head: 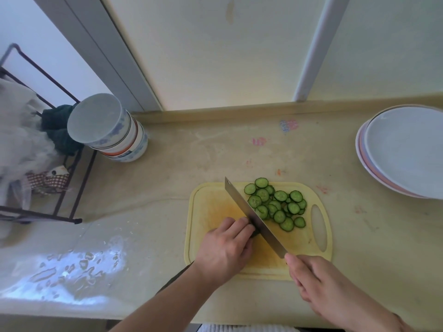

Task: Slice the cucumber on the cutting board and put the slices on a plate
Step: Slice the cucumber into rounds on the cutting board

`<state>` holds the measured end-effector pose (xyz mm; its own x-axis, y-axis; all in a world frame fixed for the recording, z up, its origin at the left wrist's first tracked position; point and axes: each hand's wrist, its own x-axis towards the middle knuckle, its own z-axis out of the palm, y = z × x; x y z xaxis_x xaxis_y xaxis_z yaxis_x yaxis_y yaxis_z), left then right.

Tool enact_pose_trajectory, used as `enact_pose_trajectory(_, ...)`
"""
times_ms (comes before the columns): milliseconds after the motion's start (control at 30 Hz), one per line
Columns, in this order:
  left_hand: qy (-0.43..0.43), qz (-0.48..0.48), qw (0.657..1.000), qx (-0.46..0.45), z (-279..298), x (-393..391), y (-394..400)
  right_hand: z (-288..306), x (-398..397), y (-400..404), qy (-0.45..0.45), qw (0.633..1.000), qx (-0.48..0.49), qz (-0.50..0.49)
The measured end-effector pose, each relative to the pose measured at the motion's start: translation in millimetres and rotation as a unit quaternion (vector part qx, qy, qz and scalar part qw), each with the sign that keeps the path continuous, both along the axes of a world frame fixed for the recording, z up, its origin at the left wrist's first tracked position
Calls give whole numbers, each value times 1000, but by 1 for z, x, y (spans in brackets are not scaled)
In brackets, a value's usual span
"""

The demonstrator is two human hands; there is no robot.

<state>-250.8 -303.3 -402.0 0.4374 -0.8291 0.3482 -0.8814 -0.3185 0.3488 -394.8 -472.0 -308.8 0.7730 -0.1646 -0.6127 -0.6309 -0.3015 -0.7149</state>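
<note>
A pale yellow cutting board point(215, 202) lies on the counter in front of me. Several green cucumber slices point(275, 203) are piled on its right half. My left hand point(226, 248) curls over the last stub of cucumber point(255, 233), which is almost hidden under the fingers. My right hand point(311, 279) grips the handle of a cleaver point(251, 215). Its blade stands on edge across the board, pressed against my left knuckles, between the stub and the slices. A stack of white plates point(402, 149) sits at the far right.
Stacked bowls point(107, 130) stand at the back left next to a dark wire rack point(72, 178) holding cloths and bags. A window sill and wall run along the back of the counter. Water is pooled on the counter point(72, 267) at the front left.
</note>
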Motion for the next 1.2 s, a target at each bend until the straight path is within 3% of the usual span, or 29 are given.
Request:
enact_pose_trajectory(400, 6, 12, 1000, 4, 1, 0, 1, -14, 12, 1, 4, 1000, -16, -6)
enact_pose_trajectory(600, -1, 12, 1000, 0, 2, 0, 1, 3, 9, 2, 17, 998, 59, -25)
enact_pose_trajectory(1200, 4, 23, 1000, -9, 1, -3, -1, -19, 17, 3, 9, 1000, -20, 13)
